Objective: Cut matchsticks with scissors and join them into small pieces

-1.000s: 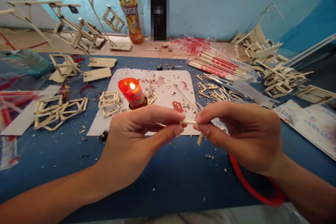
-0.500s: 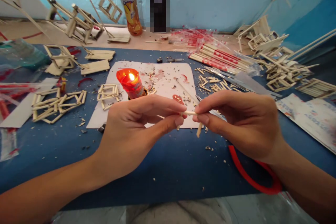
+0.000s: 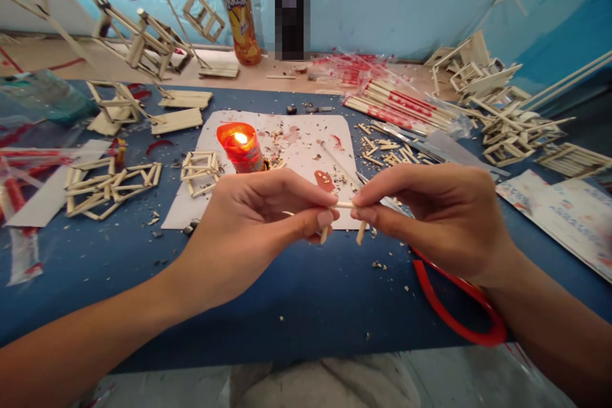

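Between my two hands is a small frame of short wooden sticks (image 3: 345, 204), with one stick lying level and two short ends pointing down. My left hand (image 3: 258, 223) pinches its left corner between thumb and fingers. At the right corner, my right hand (image 3: 442, 223) pinches it the same way. The fingertips cover both joints. Behind my left hand a lit red candle (image 3: 243, 156) stands on a white sheet of paper (image 3: 306, 131). Red-handled scissors (image 3: 485, 335) lie partly under my right hand and wrist.
Cut stick pieces (image 3: 394, 156) and a bundle of sticks (image 3: 396, 105) lie at the back right. Stick models (image 3: 112, 188) stand at left, with more stick models (image 3: 507, 131) at right. A drink bottle (image 3: 238, 13) stands by the wall. Crumbs litter the blue mat (image 3: 229, 338).
Both hands keep their pinch on the small stick frame, which has turned slightly so its left downward stick shows more. The view has shifted a little.
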Demonstrator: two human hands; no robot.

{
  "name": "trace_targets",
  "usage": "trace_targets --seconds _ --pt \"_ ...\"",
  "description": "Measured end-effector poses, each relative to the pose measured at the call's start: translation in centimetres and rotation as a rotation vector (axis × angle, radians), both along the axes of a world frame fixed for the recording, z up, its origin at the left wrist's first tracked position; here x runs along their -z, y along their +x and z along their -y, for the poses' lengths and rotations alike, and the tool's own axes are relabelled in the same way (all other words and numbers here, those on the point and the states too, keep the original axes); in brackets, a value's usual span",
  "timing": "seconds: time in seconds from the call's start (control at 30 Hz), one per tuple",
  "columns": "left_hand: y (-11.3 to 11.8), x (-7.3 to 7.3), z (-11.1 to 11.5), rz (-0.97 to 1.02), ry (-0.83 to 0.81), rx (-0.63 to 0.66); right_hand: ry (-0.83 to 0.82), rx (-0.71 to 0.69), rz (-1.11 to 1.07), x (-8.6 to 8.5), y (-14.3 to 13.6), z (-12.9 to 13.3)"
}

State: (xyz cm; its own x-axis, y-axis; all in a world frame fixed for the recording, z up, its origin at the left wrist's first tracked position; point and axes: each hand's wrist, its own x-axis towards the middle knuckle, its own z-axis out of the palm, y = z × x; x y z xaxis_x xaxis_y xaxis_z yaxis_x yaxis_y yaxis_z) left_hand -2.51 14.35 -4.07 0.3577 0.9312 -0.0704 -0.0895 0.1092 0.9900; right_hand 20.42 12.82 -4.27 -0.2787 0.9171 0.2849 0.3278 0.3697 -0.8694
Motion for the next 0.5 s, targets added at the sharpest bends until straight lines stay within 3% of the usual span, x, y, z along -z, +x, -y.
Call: trace_targets --seconds 0.17,0.5 --pt "0.03 -0.04 0.00 0.006 -0.013 -0.015 -0.066 -0.025 -0.044 -0.16 -0.06 -0.11" --pt "-0.04 -0.05 0.20 -0.060 0.063 -0.022 -0.255 -0.077 -0.361 0.05 -0.18 -0.26"
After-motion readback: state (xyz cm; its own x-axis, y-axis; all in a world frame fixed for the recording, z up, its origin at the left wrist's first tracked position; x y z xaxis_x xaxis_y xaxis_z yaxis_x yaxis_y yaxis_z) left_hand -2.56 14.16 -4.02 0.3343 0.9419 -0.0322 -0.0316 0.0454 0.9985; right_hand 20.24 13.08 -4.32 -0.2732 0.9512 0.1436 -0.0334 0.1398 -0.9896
